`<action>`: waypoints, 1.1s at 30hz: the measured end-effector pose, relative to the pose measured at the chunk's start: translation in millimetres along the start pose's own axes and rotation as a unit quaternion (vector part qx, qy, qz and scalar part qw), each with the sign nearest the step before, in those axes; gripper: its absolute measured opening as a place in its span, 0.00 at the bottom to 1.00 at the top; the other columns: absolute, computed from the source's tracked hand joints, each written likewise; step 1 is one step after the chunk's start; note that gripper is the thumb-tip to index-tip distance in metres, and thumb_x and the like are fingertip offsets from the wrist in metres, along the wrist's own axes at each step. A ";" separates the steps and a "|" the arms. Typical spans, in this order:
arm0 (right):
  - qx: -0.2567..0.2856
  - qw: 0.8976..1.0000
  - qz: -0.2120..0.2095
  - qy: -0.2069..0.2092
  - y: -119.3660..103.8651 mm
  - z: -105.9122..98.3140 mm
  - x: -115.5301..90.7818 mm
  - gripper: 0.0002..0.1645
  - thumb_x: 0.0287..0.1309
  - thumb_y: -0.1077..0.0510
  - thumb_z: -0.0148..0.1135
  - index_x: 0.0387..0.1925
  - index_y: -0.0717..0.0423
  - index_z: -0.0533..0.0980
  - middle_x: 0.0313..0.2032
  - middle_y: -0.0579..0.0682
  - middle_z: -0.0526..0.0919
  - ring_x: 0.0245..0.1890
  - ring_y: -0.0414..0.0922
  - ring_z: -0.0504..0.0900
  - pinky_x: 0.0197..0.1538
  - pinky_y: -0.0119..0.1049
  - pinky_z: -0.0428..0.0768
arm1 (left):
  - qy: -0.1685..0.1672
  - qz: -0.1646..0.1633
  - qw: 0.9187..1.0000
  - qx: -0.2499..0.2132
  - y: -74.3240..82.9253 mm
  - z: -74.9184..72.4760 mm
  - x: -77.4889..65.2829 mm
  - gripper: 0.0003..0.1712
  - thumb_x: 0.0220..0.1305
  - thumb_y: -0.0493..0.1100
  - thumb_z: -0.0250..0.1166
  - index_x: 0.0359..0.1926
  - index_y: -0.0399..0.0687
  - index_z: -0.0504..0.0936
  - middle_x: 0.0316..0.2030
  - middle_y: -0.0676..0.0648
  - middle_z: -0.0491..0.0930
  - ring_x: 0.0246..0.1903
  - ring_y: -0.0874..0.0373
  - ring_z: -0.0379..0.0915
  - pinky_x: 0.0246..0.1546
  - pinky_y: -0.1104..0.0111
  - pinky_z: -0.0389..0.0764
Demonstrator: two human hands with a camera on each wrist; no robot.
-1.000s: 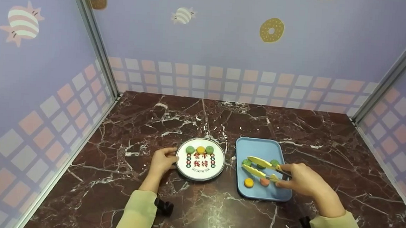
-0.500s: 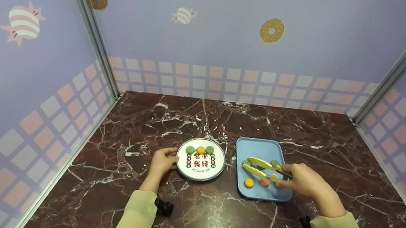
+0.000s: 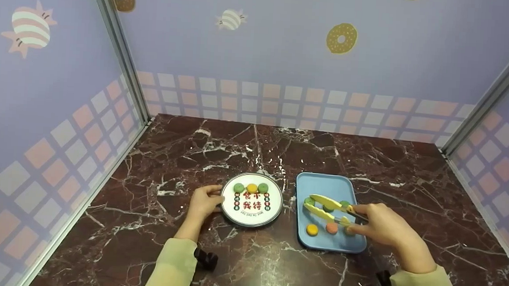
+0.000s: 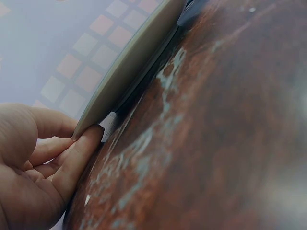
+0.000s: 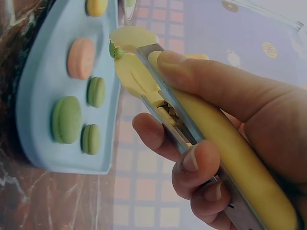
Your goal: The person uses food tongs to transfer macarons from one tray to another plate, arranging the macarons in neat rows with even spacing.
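My left hand pinches the left rim of a round white plate between thumb and fingers; the left wrist view shows the plate's edge held. Two green macarons and a yellow macaron sit in a row along the plate's far side. My right hand grips a pair of yellow tongs above a blue tray. Between the tong tips is a green macaron; whether it is lifted I cannot tell. Also in the tray are a yellow macaron, an orange-pink macaron and several green macarons.
The plate and tray stand side by side on a dark red marbled tabletop. Purple printed panels close off the back and both sides. One macaron at the tray's right is partly covered by my right fingers in the head view.
The tongs have shifted slightly away from me, uncovering more of the green macaron behind them and the orange-pink one. My left hand and the plate stay where they were.
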State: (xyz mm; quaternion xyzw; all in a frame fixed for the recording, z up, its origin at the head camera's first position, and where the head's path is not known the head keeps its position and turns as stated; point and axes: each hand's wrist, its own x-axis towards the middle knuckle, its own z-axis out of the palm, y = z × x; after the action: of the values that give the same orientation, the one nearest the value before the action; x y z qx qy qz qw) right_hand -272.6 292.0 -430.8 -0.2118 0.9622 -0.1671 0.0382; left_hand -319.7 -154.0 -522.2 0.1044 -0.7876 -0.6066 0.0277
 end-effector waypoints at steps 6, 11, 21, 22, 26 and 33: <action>-0.004 1.000 -0.018 0.001 -9.3 -5.2 3.3 0.33 0.56 0.48 0.75 0.60 0.62 0.81 0.42 0.57 0.91 0.23 0.37 0.74 0.29 0.33 0.72 | -0.001 0.001 1.000 0.004 -1.7 0.0 0.7 0.25 0.60 0.27 0.65 0.60 0.26 0.79 0.50 0.28 0.82 0.38 0.52 0.84 0.30 0.67 0.92; -0.015 0.999 -0.045 0.004 -17.7 -6.7 9.1 0.30 0.57 0.48 0.75 0.58 0.58 0.83 0.46 0.56 0.91 0.29 0.38 0.81 0.32 0.37 0.78 | -0.002 0.001 1.000 0.002 -1.9 -0.3 0.4 0.25 0.60 0.27 0.65 0.60 0.26 0.79 0.50 0.27 0.82 0.37 0.54 0.84 0.30 0.66 0.92; -0.023 0.997 -0.067 -0.003 -35.9 -2.6 27.1 0.27 0.58 0.49 0.75 0.56 0.57 0.83 0.38 0.50 0.90 0.27 0.38 0.80 0.32 0.38 0.80 | 0.001 -0.001 1.000 0.000 0.8 1.5 0.2 0.26 0.59 0.27 0.64 0.60 0.27 0.79 0.51 0.28 0.82 0.40 0.49 0.84 0.31 0.65 0.92; -0.022 0.997 -0.069 -0.004 -38.1 -2.1 29.1 0.28 0.57 0.49 0.75 0.57 0.57 0.83 0.39 0.50 0.91 0.28 0.40 0.82 0.33 0.39 0.81 | 0.000 -0.002 1.000 -0.001 1.1 1.5 0.1 0.26 0.59 0.28 0.64 0.61 0.27 0.79 0.51 0.28 0.82 0.40 0.49 0.84 0.31 0.65 0.92; -0.020 0.997 -0.078 -0.005 -47.8 2.0 38.8 0.31 0.57 0.49 0.75 0.60 0.58 0.82 0.44 0.52 0.91 0.34 0.43 0.86 0.38 0.43 0.86 | 0.000 -0.004 1.000 -0.002 0.5 1.2 0.4 0.26 0.59 0.27 0.64 0.61 0.27 0.79 0.51 0.28 0.82 0.40 0.50 0.84 0.32 0.65 0.93; -0.012 0.995 -0.102 -0.020 -65.2 10.2 56.5 0.29 0.58 0.49 0.75 0.59 0.57 0.82 0.38 0.48 0.90 0.28 0.36 0.81 0.32 0.34 0.80 | -0.002 -0.003 1.000 -0.015 -2.0 0.8 1.8 0.26 0.58 0.26 0.64 0.60 0.25 0.79 0.51 0.26 0.82 0.38 0.52 0.84 0.32 0.64 0.93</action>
State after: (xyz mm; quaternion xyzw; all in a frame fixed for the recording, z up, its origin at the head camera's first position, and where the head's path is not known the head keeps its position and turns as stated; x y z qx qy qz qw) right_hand -296.6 209.5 -418.5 -0.3123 0.9366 -0.1545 0.0376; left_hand -321.3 -154.0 -524.4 0.1047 -0.7781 -0.6188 0.0256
